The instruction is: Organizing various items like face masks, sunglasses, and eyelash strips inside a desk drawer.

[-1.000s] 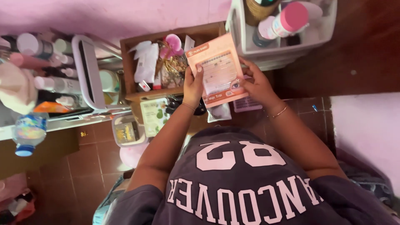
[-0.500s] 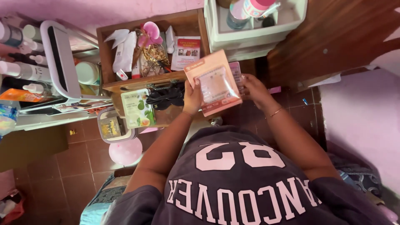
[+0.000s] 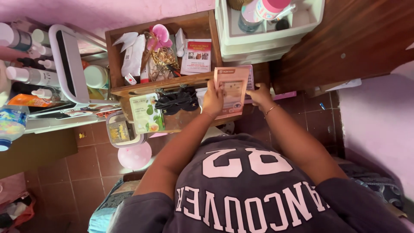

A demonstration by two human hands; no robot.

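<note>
At nine o'clock, a cluster of white pump bottles (image 3: 30,75) stood on a shelf beside a white, long-framed mirror-like stand (image 3: 69,64) that leaned at an angle. A plastic water bottle (image 3: 10,125) sat low at the far left edge. Toward ten o'clock, an open wooden drawer (image 3: 116,56) held a jumble: white sachets, a pink flower-shaped clip (image 3: 160,34), gold-coloured jewellery and a red and white leaflet (image 3: 196,56) lying flat against its right wall. Below the drawer front, a green sheet-mask packet (image 3: 146,113) lay face up on a lower wooden ledge next to a black hair accessory (image 3: 177,100), and a small lidded container (image 3: 120,131) sat just beside a pink balloon-like ball (image 3: 134,155) on the tiled floor.

At the centre, the left hand (image 3: 212,100) gripped the left edge of a peach-pink flat packet (image 3: 231,90), thumb across its face, holding it upright and tilted toward the camera, seemingly so that its printed front could be seen. The right hand (image 3: 261,94) clasped the packet's right edge, where a second, paler pink packet (image 3: 249,82) sat tucked behind the first; I could not tell whether the fingers pinched both. The packet hung just in front of the drawer's front edge, above the ledge.

At one o'clock, a white plastic drawer unit (image 3: 267,36) carried a pink-capped bottle (image 3: 267,8) and a dark jar, with dark wooden furniture (image 3: 345,47) to its right.
</note>
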